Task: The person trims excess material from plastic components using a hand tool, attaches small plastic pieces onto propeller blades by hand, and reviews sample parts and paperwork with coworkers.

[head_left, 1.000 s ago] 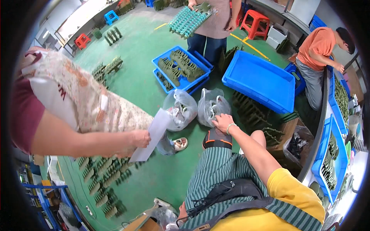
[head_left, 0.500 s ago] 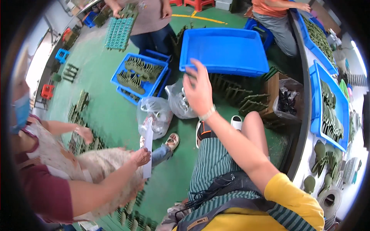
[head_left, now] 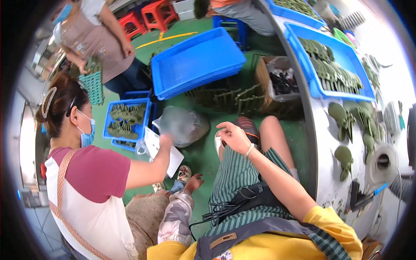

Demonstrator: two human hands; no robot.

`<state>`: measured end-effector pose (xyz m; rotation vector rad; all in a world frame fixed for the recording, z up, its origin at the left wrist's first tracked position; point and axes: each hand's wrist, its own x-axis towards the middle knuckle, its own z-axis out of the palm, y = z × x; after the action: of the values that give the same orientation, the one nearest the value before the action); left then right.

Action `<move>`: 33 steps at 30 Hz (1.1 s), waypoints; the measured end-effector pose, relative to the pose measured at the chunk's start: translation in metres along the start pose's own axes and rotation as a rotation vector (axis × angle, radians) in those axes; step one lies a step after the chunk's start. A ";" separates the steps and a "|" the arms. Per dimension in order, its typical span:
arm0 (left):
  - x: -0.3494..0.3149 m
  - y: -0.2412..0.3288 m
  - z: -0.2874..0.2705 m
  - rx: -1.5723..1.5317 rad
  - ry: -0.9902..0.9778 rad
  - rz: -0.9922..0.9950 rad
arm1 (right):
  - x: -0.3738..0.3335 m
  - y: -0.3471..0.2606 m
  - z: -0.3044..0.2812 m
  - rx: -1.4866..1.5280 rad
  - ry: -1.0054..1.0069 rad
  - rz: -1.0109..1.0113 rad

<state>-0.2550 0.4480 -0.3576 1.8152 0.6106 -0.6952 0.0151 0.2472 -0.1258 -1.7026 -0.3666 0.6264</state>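
My right hand [head_left: 235, 138] hangs above my lap with its fingers loosely bent and apart, holding nothing; a pale bracelet circles the wrist. My left hand [head_left: 193, 183], below a grey-and-white patterned arm sleeve [head_left: 177, 216], reaches toward the co-worker's side with fingers out and nothing visible in it. Left of my hands, a masked co-worker grips white sheets [head_left: 173, 161] near a clear plastic bag [head_left: 184, 125] on the floor. My striped apron [head_left: 232, 173] covers my lap.
A large blue tray [head_left: 197, 60] stands ahead, beside a smaller blue crate [head_left: 125, 119] of green parts. A cardboard box [head_left: 262, 82] holds black pieces. On the white table [head_left: 323, 173] at right lie another blue tray [head_left: 318, 89] and green parts. A standing person holds a green rack [head_left: 92, 86].
My view has swung, and the co-worker now shows more fully at left, with the sheets near the bag. My right hand has dropped toward my lap. My left hand has come into view.
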 end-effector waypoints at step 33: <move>-0.053 0.553 0.227 0.265 -0.468 1.399 | -0.354 -0.081 -0.104 -0.122 0.454 -0.185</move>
<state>0.0513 0.0520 -0.0256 1.7154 -1.0545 -0.1702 -0.2009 -0.0147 0.0390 -1.8419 -0.2366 0.0747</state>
